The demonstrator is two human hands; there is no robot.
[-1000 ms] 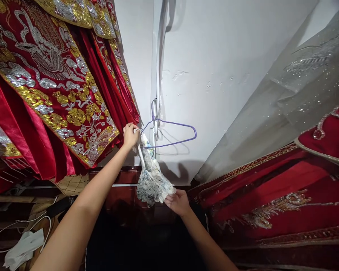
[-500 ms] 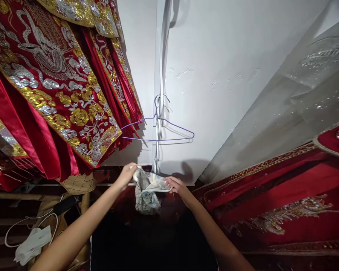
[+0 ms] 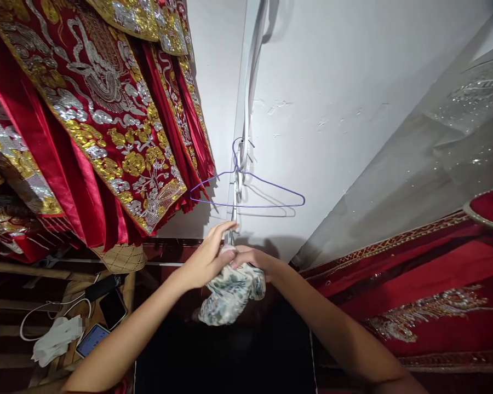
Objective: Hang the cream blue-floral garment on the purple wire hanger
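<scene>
A small white cloth with a grey-blue print (image 3: pixel 230 295) is bunched up between both hands, low in the middle of the view. My left hand (image 3: pixel 207 257) grips its top from the left, fingers pointing up. From the right, my right hand (image 3: pixel 252 260) holds the same bundle, touching the left hand. Just above them an empty purple wire hanger (image 3: pixel 267 198) hangs from a hook on the white wall (image 3: pixel 332 82).
Red robes with gold and silver embroidery (image 3: pixel 98 120) hang at the left. More red embroidered cloth (image 3: pixel 427 284) and a sheer sequinned fabric (image 3: pixel 443 142) lie at the right. Two phones (image 3: pixel 107 320), a white cable and a crumpled tissue (image 3: pixel 55 339) rest on a wooden surface at lower left.
The cloth came off the hanger, which now hangs bare. Both hands dropped below it and closed together, bunching the cloth into a bundle.
</scene>
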